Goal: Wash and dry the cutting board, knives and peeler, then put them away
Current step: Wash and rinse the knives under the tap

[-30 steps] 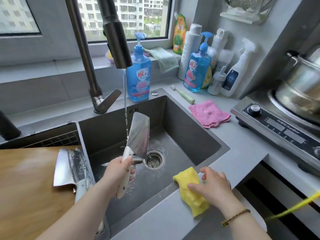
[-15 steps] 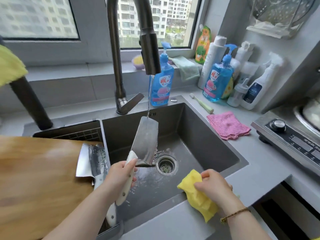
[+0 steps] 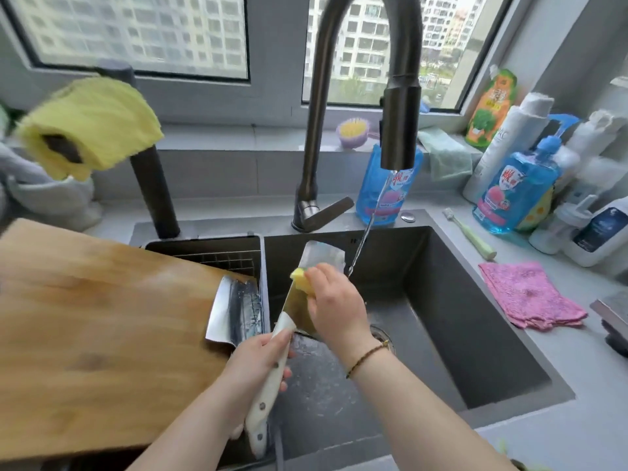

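Since half a second ago our right hand [image 3: 334, 307] has moved off the sink's [image 3: 441, 283] front rim and now pinches the yellow cloth [image 3: 300, 279] against the blade. Our left hand [image 3: 258, 362] is clenched round the cleaver's [image 3: 317, 254] white handle, over the basin. We judge it heavy, stiff and wet-slick: grip the handle only. Second cleaver [image 3: 238, 311] lies on the cutting board [image 3: 102, 317], left of the sink; faucet [image 3: 401, 130] runs behind.

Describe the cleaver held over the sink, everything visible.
The cleaver has a broad rectangular steel blade, wet and shiny, and a white handle with dark rivets. It tilts blade-up over the sink. The left hand grips the handle; the right hand presses a yellow cloth on the blade, near the water stream.
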